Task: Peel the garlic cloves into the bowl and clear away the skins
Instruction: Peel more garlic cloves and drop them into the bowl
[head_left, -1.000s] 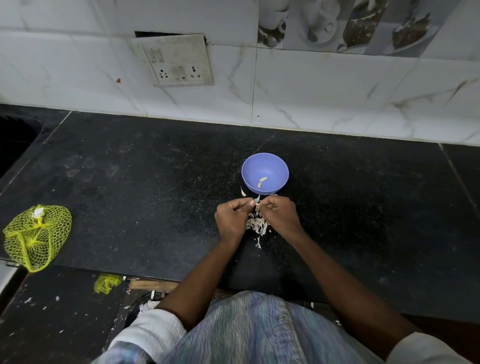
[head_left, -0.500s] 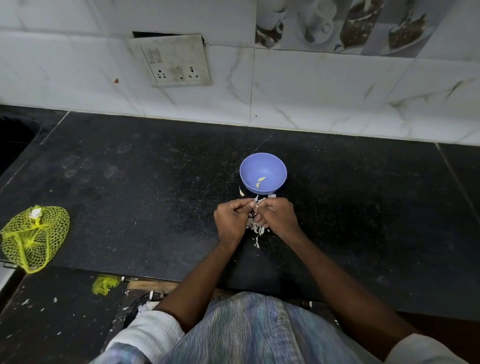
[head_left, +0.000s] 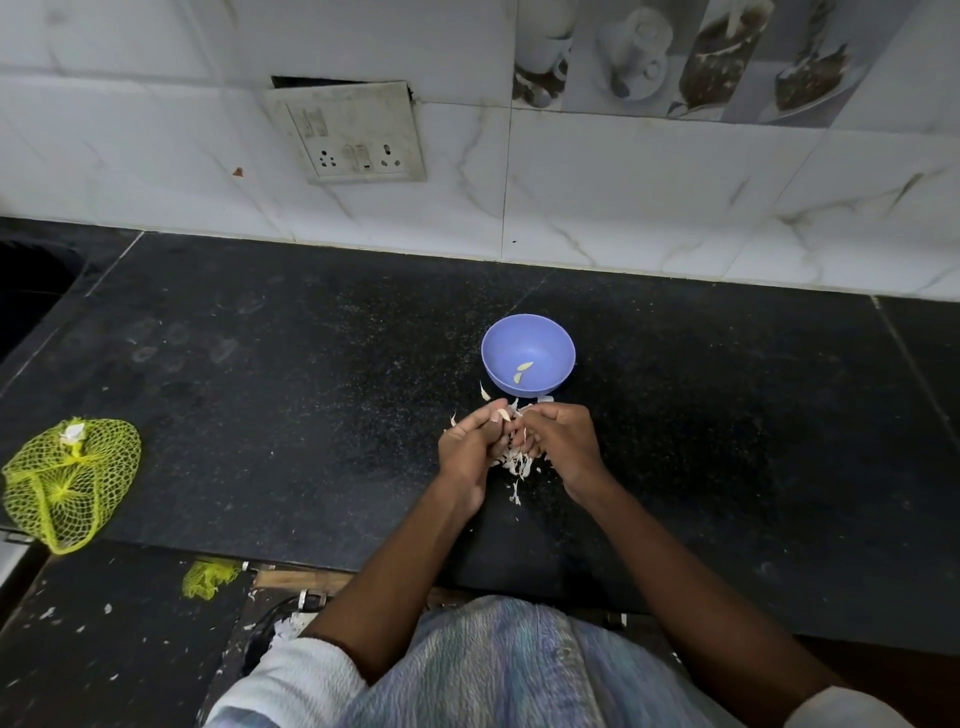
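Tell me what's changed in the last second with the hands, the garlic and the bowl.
Very little. Both hands, left hand and right hand, keep working the same garlic clove just in front of the bowl, nothing let go. The bowl's two peeled cloves, the skins and the yellow net bag stayed put.

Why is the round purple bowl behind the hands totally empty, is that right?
Not quite. The head view shows the round purple plastic bowl behind the left hand and right hand already holds two small peeled garlic cloves.
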